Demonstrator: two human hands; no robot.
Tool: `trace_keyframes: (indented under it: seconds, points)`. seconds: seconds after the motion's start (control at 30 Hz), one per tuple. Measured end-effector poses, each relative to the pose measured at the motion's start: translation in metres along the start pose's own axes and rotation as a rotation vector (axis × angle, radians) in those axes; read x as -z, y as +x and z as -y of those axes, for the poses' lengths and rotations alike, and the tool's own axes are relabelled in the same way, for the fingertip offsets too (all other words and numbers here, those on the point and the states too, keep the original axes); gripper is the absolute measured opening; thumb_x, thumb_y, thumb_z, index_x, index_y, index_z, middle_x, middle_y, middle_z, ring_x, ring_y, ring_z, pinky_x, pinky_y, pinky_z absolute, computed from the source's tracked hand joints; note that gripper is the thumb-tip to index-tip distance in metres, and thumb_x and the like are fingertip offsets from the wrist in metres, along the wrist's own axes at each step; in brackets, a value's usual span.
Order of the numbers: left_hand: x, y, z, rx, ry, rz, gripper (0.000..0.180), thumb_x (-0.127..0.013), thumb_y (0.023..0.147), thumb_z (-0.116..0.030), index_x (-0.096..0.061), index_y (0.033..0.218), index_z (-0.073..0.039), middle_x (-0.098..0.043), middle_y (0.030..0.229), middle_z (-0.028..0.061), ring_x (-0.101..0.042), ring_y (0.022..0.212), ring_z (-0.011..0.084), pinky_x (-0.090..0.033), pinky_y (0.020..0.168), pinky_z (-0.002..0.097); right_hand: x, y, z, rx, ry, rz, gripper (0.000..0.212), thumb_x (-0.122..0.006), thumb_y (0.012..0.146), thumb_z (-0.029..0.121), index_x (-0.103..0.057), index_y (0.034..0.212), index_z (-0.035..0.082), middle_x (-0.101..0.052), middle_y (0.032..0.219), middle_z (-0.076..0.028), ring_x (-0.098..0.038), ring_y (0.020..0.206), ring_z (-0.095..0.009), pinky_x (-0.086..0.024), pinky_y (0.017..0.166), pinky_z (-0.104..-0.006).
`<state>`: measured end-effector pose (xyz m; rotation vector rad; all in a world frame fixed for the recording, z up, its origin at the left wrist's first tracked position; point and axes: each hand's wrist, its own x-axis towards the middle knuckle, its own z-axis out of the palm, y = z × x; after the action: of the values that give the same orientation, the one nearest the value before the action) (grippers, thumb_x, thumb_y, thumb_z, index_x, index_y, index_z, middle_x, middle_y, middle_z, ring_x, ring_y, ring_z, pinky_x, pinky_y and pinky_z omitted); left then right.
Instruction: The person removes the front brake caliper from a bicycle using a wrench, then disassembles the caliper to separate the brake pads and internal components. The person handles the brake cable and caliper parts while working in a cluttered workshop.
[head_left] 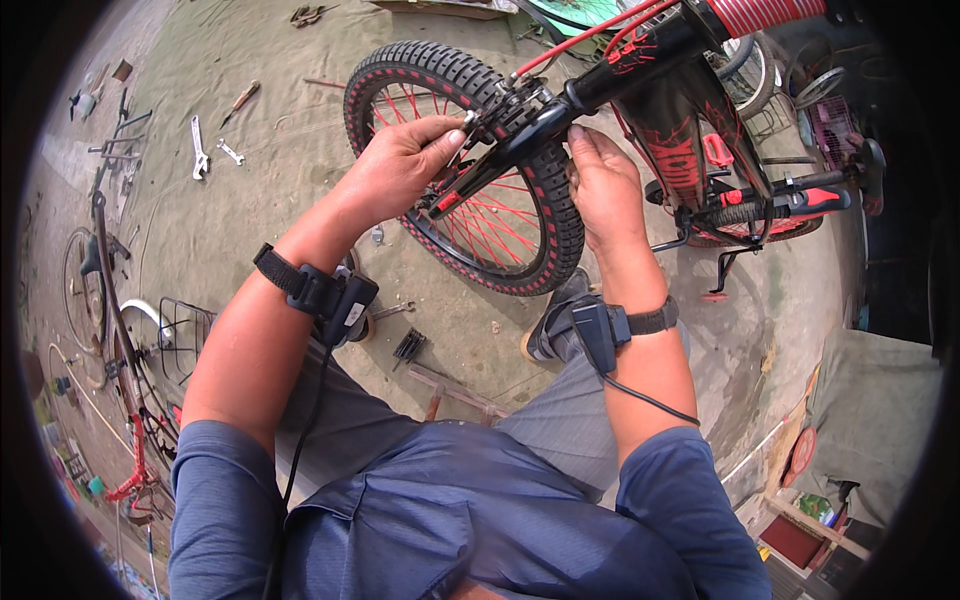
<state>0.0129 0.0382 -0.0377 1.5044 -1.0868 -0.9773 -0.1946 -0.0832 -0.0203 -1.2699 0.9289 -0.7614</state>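
In front of me a black and red bicycle (670, 130) leans over, its front wheel with a knobby black tyre (563, 215) and red spokes turned toward me. My left hand (405, 165) pinches a small silvery part of the front brake (512, 108), at the left side of the fork (535, 140). On the fork's other side, my right hand (607, 190) has its fingers curled beside the tyre and close under the fork; anything within them is hidden. A red cable (575, 40) runs down to the brake.
On the green ground sheet at left lie a large wrench (199, 148), a smaller wrench (231, 153) and a screwdriver (240, 100). Another wrench (394, 310) and a black pedal-like block (409, 346) lie near my feet. More bicycle frames (130, 420) stand at far left.
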Motion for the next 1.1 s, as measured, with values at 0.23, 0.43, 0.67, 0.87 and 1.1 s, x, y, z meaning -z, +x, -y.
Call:
trace_keyframes:
  seconds: [0.23, 0.43, 0.67, 0.87, 1.1]
  points:
    - [0.002, -0.009, -0.024, 0.113, 0.074, 0.019, 0.034, -0.053, 0.106, -0.028, -0.064, 0.126, -0.002, -0.059, 0.076, -0.0042, -0.053, 0.067, 0.0036, -0.048, 0.061, 0.0241, 0.001, 0.001, 0.000, 0.006, 0.002, 0.015, 0.021, -0.058, 0.103, 0.023, -0.066, 0.109, 0.004, -0.047, 0.068, 0.008, -0.039, 0.055, -0.002, -0.029, 0.049, -0.0200]
    - [0.013, -0.016, -0.057, 0.218, 0.175, 0.097, 0.032, -0.057, 0.104, -0.023, -0.061, 0.128, -0.003, -0.057, 0.068, -0.0028, -0.054, 0.058, 0.0052, -0.045, 0.052, 0.0240, 0.002, 0.001, -0.001, 0.003, -0.005, 0.015, 0.022, -0.058, 0.103, 0.023, -0.066, 0.109, 0.004, -0.048, 0.068, 0.008, -0.039, 0.055, -0.002, -0.030, 0.049, -0.0196]
    - [0.033, -0.036, -0.076, 0.093, 0.140, 0.120, 0.034, -0.064, 0.095, -0.015, -0.059, 0.126, -0.002, -0.060, 0.075, -0.0006, -0.057, 0.061, 0.0058, -0.046, 0.053, 0.0225, 0.003, 0.001, 0.000, 0.008, -0.031, -0.005, 0.024, -0.058, 0.103, 0.021, -0.069, 0.102, 0.000, -0.052, 0.073, 0.007, -0.042, 0.064, -0.004, -0.035, 0.058, -0.0221]
    - [0.036, -0.036, -0.083, 0.044, -0.065, 0.110, 0.033, -0.070, 0.093, -0.023, -0.066, 0.120, -0.004, -0.064, 0.078, -0.0024, -0.060, 0.069, 0.0057, -0.045, 0.056, 0.0211, 0.002, 0.002, -0.002, 0.053, -0.033, 0.005, 0.025, -0.058, 0.103, 0.021, -0.069, 0.102, -0.001, -0.060, 0.081, 0.004, -0.049, 0.074, -0.006, -0.042, 0.069, -0.0235]
    - [0.015, -0.016, -0.076, -0.195, -0.129, -0.023, 0.024, -0.064, 0.100, -0.014, -0.068, 0.121, -0.004, -0.066, 0.088, -0.0031, -0.056, 0.073, 0.0019, -0.046, 0.062, 0.0190, 0.002, 0.002, -0.003, 0.039, -0.017, 0.004, 0.026, -0.058, 0.102, 0.022, -0.069, 0.100, -0.001, -0.062, 0.083, 0.002, -0.049, 0.076, -0.007, -0.043, 0.071, -0.0242]
